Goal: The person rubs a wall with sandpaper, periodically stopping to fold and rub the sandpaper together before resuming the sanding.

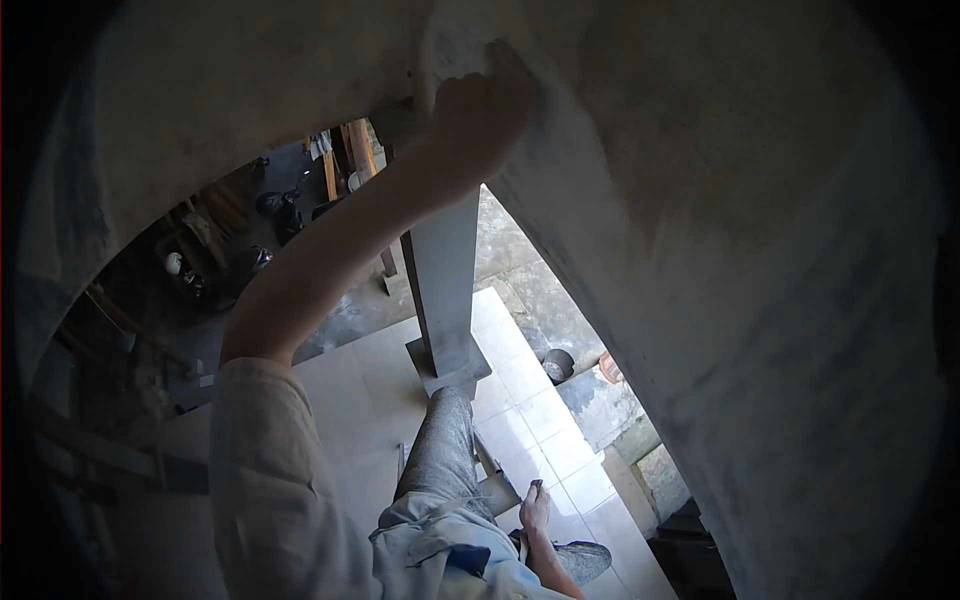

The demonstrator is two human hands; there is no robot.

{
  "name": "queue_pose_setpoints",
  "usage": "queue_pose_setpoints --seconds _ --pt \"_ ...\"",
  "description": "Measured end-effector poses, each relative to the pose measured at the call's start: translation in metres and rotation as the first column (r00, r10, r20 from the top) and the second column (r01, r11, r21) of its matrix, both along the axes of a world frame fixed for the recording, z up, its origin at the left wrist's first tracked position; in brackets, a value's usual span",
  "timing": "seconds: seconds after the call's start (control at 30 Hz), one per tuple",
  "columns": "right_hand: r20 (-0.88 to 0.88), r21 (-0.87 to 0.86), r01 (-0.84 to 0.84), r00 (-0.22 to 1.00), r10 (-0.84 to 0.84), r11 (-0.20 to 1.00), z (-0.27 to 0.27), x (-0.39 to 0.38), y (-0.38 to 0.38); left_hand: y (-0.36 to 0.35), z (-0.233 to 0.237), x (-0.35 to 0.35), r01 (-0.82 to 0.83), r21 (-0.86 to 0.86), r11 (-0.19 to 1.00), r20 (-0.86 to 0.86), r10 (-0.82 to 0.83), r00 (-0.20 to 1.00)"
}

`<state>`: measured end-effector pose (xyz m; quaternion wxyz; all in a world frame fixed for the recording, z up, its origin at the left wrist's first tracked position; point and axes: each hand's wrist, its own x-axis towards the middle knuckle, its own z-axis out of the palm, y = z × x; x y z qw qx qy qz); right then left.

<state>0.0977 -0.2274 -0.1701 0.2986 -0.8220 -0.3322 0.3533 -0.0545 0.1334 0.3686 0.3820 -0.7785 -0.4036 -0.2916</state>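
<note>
My left hand is raised high against a grey, patchy plaster surface overhead. Its fingers look curled and pressed to the surface; whatever may be in them is hidden in the dim light. A paler smeared patch surrounds the fingers. Low down by my leg, my right hand is closed around a small dark object whose tip sticks out past the fingers. What kind of object it is, I cannot make out.
A grey pillar rises from a square base in front of my leg. White tiles cover the raised floor, which ends at an edge. Beyond stand a dark bucket, motorbikes and stacked timber.
</note>
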Motion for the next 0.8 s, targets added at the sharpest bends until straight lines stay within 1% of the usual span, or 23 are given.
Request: queue_pose_setpoints --seconds 0.03,0.1,0.17,0.23,0.3,0.33,0.43,0.47,0.5,0.57,0.63,0.67,0.7,0.73,0.77,0.8 --pt "-0.011 -0.009 -0.006 1.0 0.006 1.0 -0.004 0.003 -0.001 0.021 0.004 -0.006 0.052 0.057 0.997 0.016 -0.053 0.998" --pt "-0.017 -0.016 0.011 1.0 -0.011 1.0 -0.008 0.005 -0.01 0.021 0.001 -0.007 0.035 -0.08 0.996 0.022 -0.033 0.999" --pt "-0.003 -0.016 0.056 0.998 -0.056 0.998 0.005 -0.003 0.001 -0.026 -0.009 0.011 -0.128 -0.093 0.987 0.026 0.131 0.991" --pt "0.008 -0.004 0.019 1.0 -0.019 1.0 -0.001 -0.003 0.008 -0.023 -0.017 0.007 -0.126 0.084 0.989 -0.083 0.133 0.988" --pt "0.004 -0.047 -0.007 1.0 0.007 0.999 -0.001 0.001 0.001 -0.002 -0.008 0.001 -0.079 0.093 0.993 0.001 0.079 0.997" --pt "-0.036 -0.012 0.002 0.999 -0.003 1.0 -0.017 0.004 -0.001 0.01 0.008 -0.002 -0.069 -0.11 0.992 0.091 0.079 0.993" --pt "0.016 0.05 0.07 0.997 -0.071 0.996 -0.032 0.004 -0.005 0.019 0.003 -0.005 -0.055 0.011 0.998 0.023 0.054 0.998" --pt "0.088 0.077 0.109 0.989 -0.116 0.991 -0.024 -0.002 -0.005 -0.004 -0.006 0.0 -0.08 -0.017 0.997 -0.004 0.08 0.997" --pt "0.09 0.065 0.095 0.991 -0.101 0.993 -0.024 -0.001 0.0 -0.026 -0.014 0.008 -0.105 -0.041 0.994 -0.032 0.104 0.994" --pt "0.09 0.031 0.067 0.993 -0.07 0.997 -0.029 0.0 -0.003 -0.022 -0.005 0.01 -0.059 -0.003 0.998 0.021 0.059 0.998" --pt "0.07 0.033 0.044 0.996 -0.047 0.998 -0.039 0.005 -0.005 -0.021 -0.01 0.009 -0.015 0.004 1.0 0.081 0.015 0.997" --pt "0.055 0.029 0.038 0.998 -0.039 0.999 -0.04 0.007 -0.007 -0.006 -0.001 0.007 -0.023 0.005 1.0 0.122 0.023 0.992" --pt "0.038 0.029 0.032 0.999 -0.034 0.999 -0.042 0.008 -0.009 -0.004 -0.003 0.006 -0.022 0.033 0.999 0.088 0.019 0.996" --pt "0.061 0.061 0.054 0.996 -0.058 0.997 -0.04 0.006 -0.01 -0.004 -0.004 0.004 -0.02 0.067 0.998 0.052 0.017 0.999" --pt "0.066 0.043 0.068 0.995 -0.071 0.997 -0.036 0.005 -0.015 -0.007 -0.004 0.003 -0.018 0.105 0.994 0.015 0.017 1.0" --pt "0.065 0.035 0.08 0.994 -0.083 0.996 -0.031 0.003 -0.013 -0.019 -0.014 0.009 -0.036 0.075 0.997 -0.014 0.037 0.999"
